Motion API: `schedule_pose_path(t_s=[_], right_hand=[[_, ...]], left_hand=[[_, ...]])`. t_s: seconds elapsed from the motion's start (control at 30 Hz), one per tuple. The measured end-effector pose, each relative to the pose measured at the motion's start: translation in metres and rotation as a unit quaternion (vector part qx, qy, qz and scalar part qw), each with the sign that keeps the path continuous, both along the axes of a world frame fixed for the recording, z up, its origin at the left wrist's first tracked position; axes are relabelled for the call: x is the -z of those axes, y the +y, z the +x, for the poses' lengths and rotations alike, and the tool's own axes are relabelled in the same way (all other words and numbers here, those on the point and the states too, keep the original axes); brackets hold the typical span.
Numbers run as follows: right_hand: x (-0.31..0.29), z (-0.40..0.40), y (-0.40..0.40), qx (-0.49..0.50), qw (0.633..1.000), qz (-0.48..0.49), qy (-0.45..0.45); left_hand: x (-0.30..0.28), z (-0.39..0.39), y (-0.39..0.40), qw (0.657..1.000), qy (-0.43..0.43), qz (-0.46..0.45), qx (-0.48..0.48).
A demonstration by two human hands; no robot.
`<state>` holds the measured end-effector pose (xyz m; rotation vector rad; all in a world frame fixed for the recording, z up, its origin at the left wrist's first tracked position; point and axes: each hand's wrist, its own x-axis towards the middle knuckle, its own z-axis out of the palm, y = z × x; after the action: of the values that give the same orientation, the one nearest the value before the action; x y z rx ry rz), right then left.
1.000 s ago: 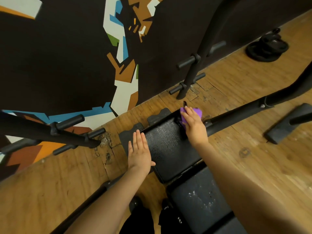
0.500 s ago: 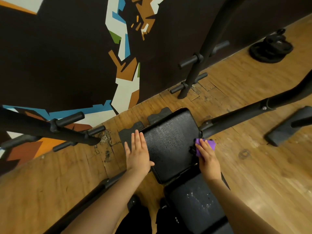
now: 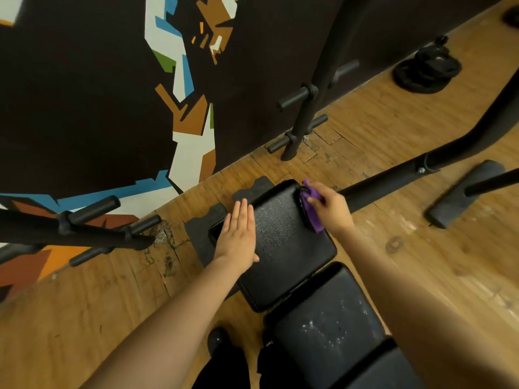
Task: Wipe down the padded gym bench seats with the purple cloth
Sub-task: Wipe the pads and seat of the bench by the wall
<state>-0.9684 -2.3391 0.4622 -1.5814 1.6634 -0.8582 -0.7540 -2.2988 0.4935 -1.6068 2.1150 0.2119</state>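
Observation:
A black padded bench runs away from me; its far pad [image 3: 283, 248] is the one under my hands. My right hand [image 3: 331, 209] grips the purple cloth [image 3: 313, 211] and presses it against the pad's far right edge, near the corner. My left hand [image 3: 237, 237] lies flat, fingers together, on the pad's left edge. The nearer pad [image 3: 325, 327] carries pale scuff marks on its black cover and nothing touches it.
Black frame tubes stand around the bench: an upright with pegs [image 3: 306, 108] behind, a long bar [image 3: 407, 175] to the right, a pegged arm [image 3: 84, 220] at left. Weight plates [image 3: 427, 71] lie on the wooden floor at far right. A painted wall [image 3: 112, 94] is close behind.
My right hand has slid the cloth from halfway down the far pad's right edge back up to its far right corner. My left hand has stayed put.

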Motion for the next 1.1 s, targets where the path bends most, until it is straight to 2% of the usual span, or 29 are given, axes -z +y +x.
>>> schedule_pose_path(t_s=[0.07, 0.17, 0.43, 0.5, 0.63, 0.77, 1.0, 1.1], right_hand=[[-0.012, 0.004, -0.023, -0.038, 0.998, 0.046, -0.001], [-0.008, 0.010, -0.038, -0.006, 0.992, 0.123, -0.042], [0.018, 0.000, 0.008, 0.068, 0.985, 0.129, -0.093], [0.021, -0.009, 0.024, 0.057, 0.982, 0.155, -0.092], [0.015, -0.014, 0.032, 0.052, 0.965, 0.210, -0.150], [0.019, 0.005, 0.015, 0.104, 0.984, 0.126, -0.076], [-0.012, 0.034, -0.037, 0.033, 0.995, 0.060, -0.077], [-0.007, 0.031, -0.037, 0.039, 0.993, 0.060, -0.096]], left_hand=[[0.001, 0.000, 0.000, 1.000, -0.002, 0.001, -0.003], [0.002, -0.001, 0.001, 1.000, 0.002, -0.001, -0.007], [0.004, -0.004, -0.001, 1.000, -0.002, -0.001, -0.015], [0.004, -0.005, -0.001, 1.000, -0.010, 0.001, -0.015], [0.003, -0.006, 0.000, 1.000, -0.014, -0.003, -0.016], [0.003, -0.008, 0.000, 1.000, -0.021, -0.005, -0.017], [0.003, -0.008, 0.001, 1.000, -0.023, -0.006, -0.020], [0.003, -0.007, 0.000, 1.000, -0.024, 0.000, -0.017]])
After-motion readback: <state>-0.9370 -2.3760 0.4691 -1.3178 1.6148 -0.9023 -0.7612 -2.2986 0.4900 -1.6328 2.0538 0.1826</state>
